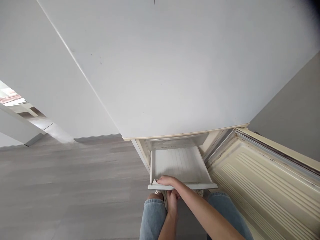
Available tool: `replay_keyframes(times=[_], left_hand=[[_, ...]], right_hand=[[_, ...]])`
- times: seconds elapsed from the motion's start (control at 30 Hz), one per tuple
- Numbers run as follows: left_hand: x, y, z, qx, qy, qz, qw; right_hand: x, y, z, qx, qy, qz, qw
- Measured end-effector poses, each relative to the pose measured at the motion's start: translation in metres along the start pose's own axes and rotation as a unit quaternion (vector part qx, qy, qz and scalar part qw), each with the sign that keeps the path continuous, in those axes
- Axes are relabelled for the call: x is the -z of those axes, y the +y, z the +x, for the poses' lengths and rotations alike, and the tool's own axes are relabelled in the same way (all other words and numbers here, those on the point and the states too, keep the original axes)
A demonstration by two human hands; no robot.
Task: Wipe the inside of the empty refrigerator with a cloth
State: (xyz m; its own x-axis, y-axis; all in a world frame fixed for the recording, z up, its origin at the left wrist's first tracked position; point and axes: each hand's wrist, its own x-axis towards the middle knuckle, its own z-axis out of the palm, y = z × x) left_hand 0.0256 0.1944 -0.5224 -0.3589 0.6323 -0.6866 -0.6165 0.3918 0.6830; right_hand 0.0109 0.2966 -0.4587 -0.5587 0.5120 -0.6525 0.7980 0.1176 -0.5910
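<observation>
A white freezer drawer [178, 163] is pulled out from the low compartment of a fridge-freezer, and its inside is bare. My right hand [166, 180] reaches over the drawer's front panel into the near left corner. Its fingers are closed on a small white cloth [155, 182], mostly hidden by the hand. Just below the front panel, my left hand [173, 197] has its fingers curled against the drawer's lower edge. The panel hides part of its grip.
The cream compartment door [270, 186] stands open on the right, beside my knee. Above the drawer spreads the large white upper door [175, 73]. Grey wood-look floor [75, 190] lies to the left, and my shoes are partly under the drawer.
</observation>
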Motion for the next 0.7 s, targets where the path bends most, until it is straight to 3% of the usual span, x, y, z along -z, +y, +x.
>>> replay_keyframes(times=[0.27,0.43,0.7], left_hand=[[-0.001,-0.004,-0.009,0.016,-0.038,-0.005,0.999],[-0.004,-0.001,-0.014,0.008,-0.055,-0.029,0.998],[-0.007,0.007,-0.021,0.021,-0.038,-0.06,0.997]], right_hand=[[0.015,0.043,-0.031,0.022,0.005,-0.01,1.0],[0.035,0.08,-0.061,0.004,0.078,-0.07,0.995],[0.058,0.161,-0.107,-0.07,0.23,-0.133,0.962]])
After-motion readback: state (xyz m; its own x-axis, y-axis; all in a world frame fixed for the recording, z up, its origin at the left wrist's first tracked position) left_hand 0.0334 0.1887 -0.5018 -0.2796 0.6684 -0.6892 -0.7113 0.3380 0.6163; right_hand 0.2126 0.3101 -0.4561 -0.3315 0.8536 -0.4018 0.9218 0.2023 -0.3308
